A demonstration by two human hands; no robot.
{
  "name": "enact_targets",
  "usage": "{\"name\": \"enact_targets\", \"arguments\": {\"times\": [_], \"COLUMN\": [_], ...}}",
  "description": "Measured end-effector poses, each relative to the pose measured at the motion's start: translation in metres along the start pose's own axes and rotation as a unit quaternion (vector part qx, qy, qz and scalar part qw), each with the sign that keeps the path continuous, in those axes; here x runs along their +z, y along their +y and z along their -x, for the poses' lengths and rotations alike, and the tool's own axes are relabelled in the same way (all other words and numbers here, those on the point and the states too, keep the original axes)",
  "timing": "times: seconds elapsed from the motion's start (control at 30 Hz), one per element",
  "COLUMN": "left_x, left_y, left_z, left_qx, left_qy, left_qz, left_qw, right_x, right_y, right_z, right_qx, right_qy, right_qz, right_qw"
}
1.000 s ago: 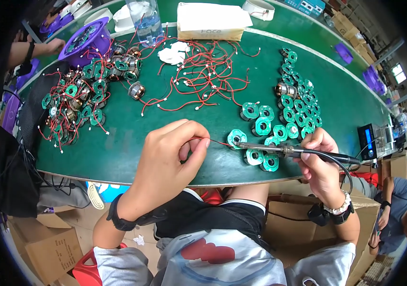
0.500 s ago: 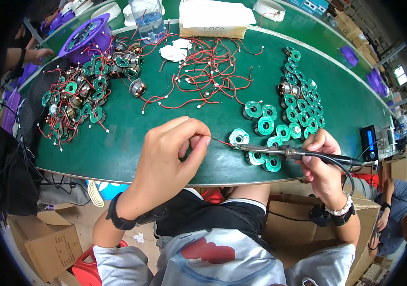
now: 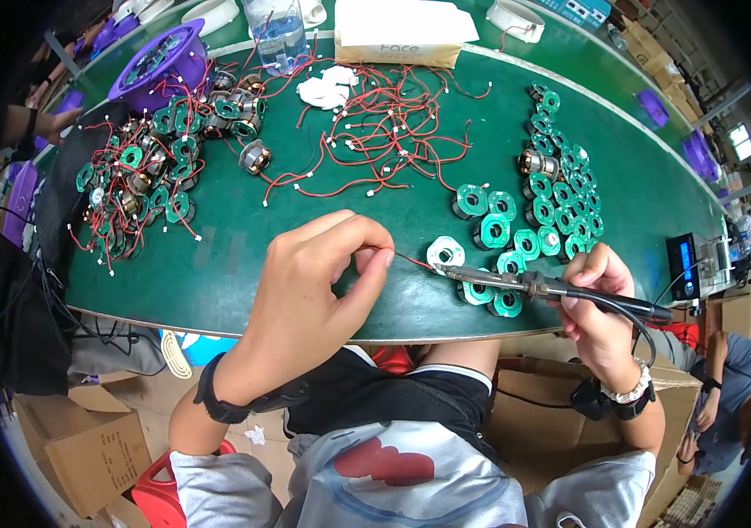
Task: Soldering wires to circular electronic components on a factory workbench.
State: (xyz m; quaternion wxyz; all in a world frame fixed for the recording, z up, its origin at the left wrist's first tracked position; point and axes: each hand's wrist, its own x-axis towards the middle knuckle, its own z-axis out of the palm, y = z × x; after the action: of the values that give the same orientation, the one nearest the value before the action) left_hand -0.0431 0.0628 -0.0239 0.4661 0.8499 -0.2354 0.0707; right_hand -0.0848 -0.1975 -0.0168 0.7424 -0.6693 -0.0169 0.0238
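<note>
Between the thumb and forefinger of my left hand is pinched a thin red wire. Its far end reaches the edge of a small motor coil with a round green circuit board. My right hand grips a soldering iron like a pen, and the iron's tip meets the board's near edge by the wire end. Several similar coils with green boards stand close around the iron. Whether the solder there is molten is too small to tell.
A tangle of red wires lies mid-table behind my hands. Wired coils heap at the left, beside a purple bowl. More coils stand in rows at the right, near a soldering station. Another person's hand shows far left.
Both hands keep almost the same place, with the wire and iron tip still at the same board. The whole view has shifted slightly.
</note>
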Motion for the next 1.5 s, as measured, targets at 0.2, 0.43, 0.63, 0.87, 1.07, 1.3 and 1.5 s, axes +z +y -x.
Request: {"name": "enact_targets", "arguments": {"times": [0.2,0.43,0.63,0.87,1.07,1.3,1.5], "left_x": [0.000,-0.006,-0.026,-0.054,-0.089,-0.098,-0.098], "left_y": [0.002,-0.002,-0.008,-0.028,-0.058,-0.054,-0.085], "left_z": [0.000,-0.011,-0.050,-0.003,0.022,0.019,-0.016], "left_qx": [0.001,0.054,0.097,0.058,0.023,0.064,0.160], "left_qy": [-0.002,0.061,0.127,0.072,0.084,0.078,0.007], "left_qz": [0.011,-0.023,-0.221,-0.256,-0.406,-0.384,-0.341], "left_qw": [1.000,0.996,0.962,0.962,0.910,0.918,0.926], "right_x": [0.001,-0.006,-0.020,-0.028,-0.036,-0.061,-0.054], "right_y": [0.000,-0.012,-0.022,-0.019,-0.020,-0.014,-0.014], "right_z": [0.002,0.000,-0.002,-0.002,-0.003,-0.010,-0.011], "right_qx": [-0.016,-0.096,-0.111,-0.101,-0.097,-0.098,-0.079], "right_qy": [-0.001,0.064,0.083,0.110,0.107,0.120,0.119], "right_qz": [0.013,0.005,-0.018,-0.035,-0.057,-0.081,-0.053], "right_qw": [1.000,0.993,0.990,0.988,0.988,0.985,0.988]}}
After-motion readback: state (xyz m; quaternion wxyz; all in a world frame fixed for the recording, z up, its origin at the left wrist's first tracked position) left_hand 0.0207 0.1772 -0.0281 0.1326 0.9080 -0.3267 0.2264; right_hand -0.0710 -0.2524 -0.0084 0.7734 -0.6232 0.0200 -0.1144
